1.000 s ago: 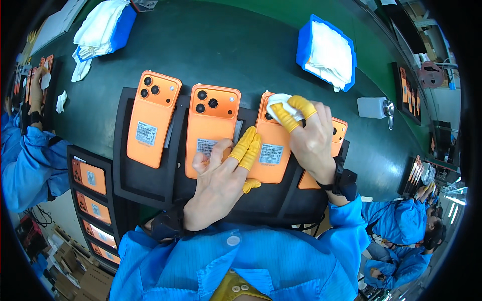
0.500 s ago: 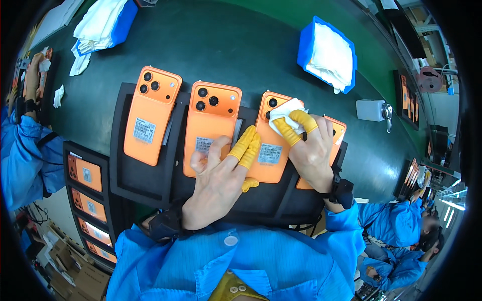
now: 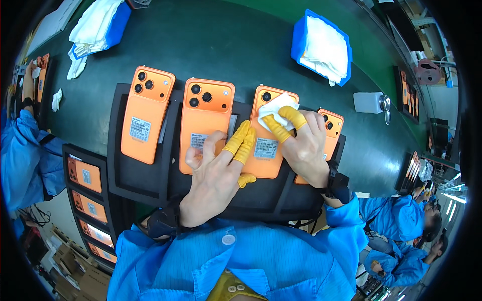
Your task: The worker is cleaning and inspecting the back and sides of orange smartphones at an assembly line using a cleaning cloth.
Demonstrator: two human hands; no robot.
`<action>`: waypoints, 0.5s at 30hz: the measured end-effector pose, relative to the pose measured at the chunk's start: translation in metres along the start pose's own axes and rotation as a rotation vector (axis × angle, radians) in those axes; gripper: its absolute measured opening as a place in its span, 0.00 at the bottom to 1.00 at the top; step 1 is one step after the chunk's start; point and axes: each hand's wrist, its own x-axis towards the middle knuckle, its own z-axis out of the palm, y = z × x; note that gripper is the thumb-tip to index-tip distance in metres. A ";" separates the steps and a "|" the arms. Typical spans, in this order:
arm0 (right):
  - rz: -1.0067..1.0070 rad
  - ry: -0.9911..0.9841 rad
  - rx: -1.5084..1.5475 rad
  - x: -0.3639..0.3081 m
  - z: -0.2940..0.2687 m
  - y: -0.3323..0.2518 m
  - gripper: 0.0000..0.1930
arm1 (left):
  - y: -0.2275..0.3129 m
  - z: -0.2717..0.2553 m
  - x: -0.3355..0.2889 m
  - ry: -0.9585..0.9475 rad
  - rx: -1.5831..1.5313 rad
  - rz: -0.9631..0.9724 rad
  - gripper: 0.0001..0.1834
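Four orange smartphones lie in a row, backs up, on a black tray point(image 3: 138, 179). My right hand point(image 3: 307, 150) pinches a white cloth point(image 3: 273, 106) with yellow-cotted fingers, pressing it on the camera area of the third smartphone point(image 3: 266, 161) from the left. My left hand point(image 3: 213, 183) grips that phone's left edge, two yellow-cotted fingers along it and the cotted thumb lower down. Left of it lie the second smartphone point(image 3: 206, 118), partly covered by my left hand, and the first smartphone point(image 3: 146, 113). The rightmost smartphone point(image 3: 331, 131) is partly hidden behind my right hand.
Blue bins, one at the far left point(image 3: 118, 25) and one at the far right point(image 3: 298, 42), hold white cloths. A white bottle point(image 3: 369, 103) stands right. A second black tray point(image 3: 80, 153) with several orange phones sits lower left. Co-workers in blue are on both sides.
The cloth and my right hand have shifted slightly on the third phone, toward its lower left. The whole view has moved a little; my left hand keeps its grip on the phone's edge.
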 end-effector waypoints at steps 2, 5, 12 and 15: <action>0.036 -0.019 -0.065 -0.004 -0.005 0.002 0.13 | 0.000 0.001 0.000 0.005 -0.021 0.003 0.37; 0.072 -0.008 -0.088 -0.002 -0.002 0.009 0.14 | -0.001 0.001 0.001 -0.011 -0.070 -0.002 0.38; 0.068 -0.052 -0.120 -0.005 -0.012 0.009 0.14 | 0.000 0.001 0.001 -0.006 -0.044 -0.006 0.39; 0.087 -0.044 -0.096 -0.001 -0.006 0.009 0.15 | -0.003 -0.001 0.001 -0.044 -0.063 0.003 0.31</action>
